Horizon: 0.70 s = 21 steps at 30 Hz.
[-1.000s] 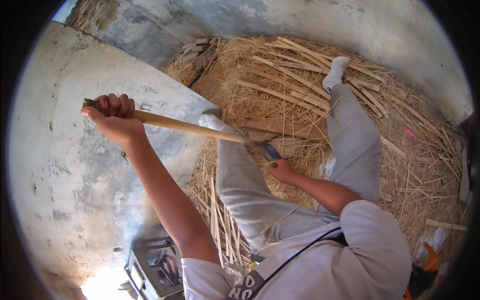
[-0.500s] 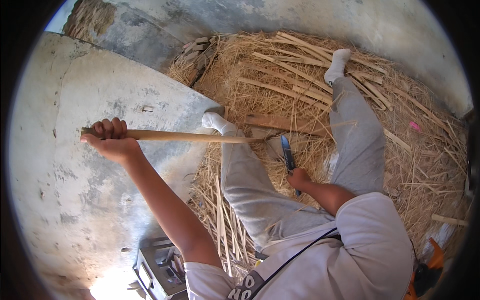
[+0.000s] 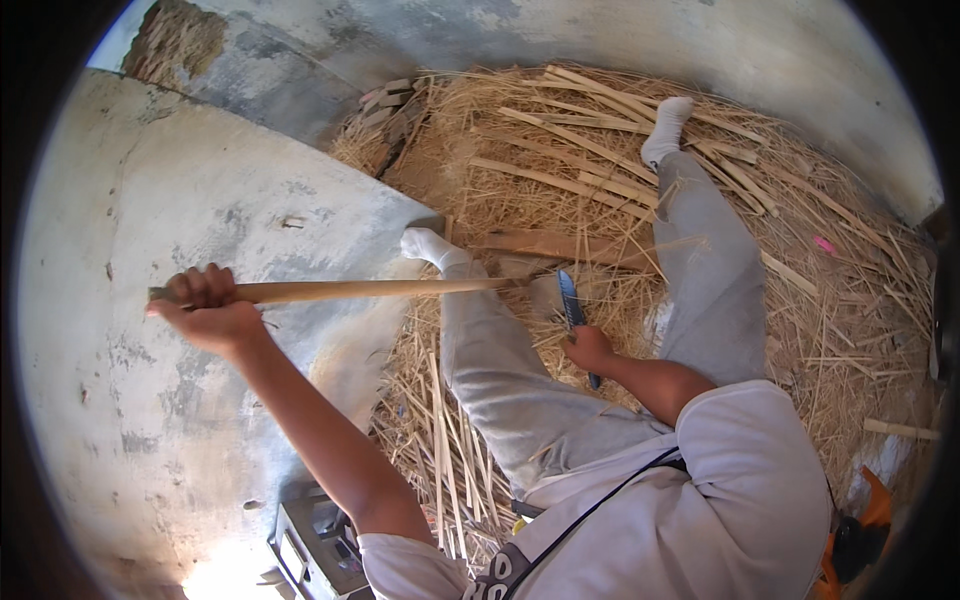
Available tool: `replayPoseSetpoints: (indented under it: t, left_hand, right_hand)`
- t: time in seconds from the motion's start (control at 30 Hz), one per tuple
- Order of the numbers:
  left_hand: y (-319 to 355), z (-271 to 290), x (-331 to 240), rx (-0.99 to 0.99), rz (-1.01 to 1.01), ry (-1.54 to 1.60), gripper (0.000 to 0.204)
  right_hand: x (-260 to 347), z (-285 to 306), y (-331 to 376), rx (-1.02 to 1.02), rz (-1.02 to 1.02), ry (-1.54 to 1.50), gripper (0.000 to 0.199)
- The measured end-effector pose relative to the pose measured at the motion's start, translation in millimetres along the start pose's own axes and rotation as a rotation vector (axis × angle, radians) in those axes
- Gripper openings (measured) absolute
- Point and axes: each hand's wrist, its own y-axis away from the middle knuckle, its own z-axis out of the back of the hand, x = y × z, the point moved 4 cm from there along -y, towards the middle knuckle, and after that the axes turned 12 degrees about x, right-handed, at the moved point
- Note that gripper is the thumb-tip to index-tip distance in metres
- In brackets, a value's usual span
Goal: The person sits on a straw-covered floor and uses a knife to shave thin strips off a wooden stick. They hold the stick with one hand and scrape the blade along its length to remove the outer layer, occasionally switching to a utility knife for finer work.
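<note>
My left hand (image 3: 212, 308) is closed around one end of a long, flat bamboo strip (image 3: 355, 290). The strip reaches right across my left shin, and its darker far end comes close to the knife. In my right hand (image 3: 588, 349) is a knife (image 3: 571, 298) with a dark blade, pointing away from me between my legs. A small gap seems to lie between blade and strip; whether they touch is hard to tell. Beneath the blade, a greyish block (image 3: 546, 294) lies partly hidden among shavings.
Several split strips (image 3: 560, 175) lie on straw-like shavings around my right foot. A brown plank (image 3: 570, 246) lies between my feet. More thin strips (image 3: 445, 450) are beside my left thigh. A plastered wall (image 3: 150, 220) rises at left, with stacked bricks (image 3: 385, 100) beyond its corner.
My left hand has moved left and slightly down, drawing the bamboo strip with it. My right hand and the knife have shifted only slightly.
</note>
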Motion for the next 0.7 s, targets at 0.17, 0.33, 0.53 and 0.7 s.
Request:
replayPoseSetpoints:
  t: [0.17,0.33,0.53,0.7]
  left_hand:
    - [13,-31,-18,0.021,-0.012,-0.05,0.054]
    - [19,-46,-37,0.052,-0.093,-0.122,0.052]
    - [21,-49,-52,0.126,-0.156,-0.123,0.053]
    - [32,-37,-31,0.057,-0.145,-0.062,0.055]
  right_hand:
    - [29,11,8,-0.004,0.095,-0.025,0.033]
    - [38,13,10,-0.053,0.212,0.033,0.03]
    - [50,23,16,-0.094,0.235,-0.051,0.031]
    - [49,26,4,-0.091,0.273,-0.158,0.03]
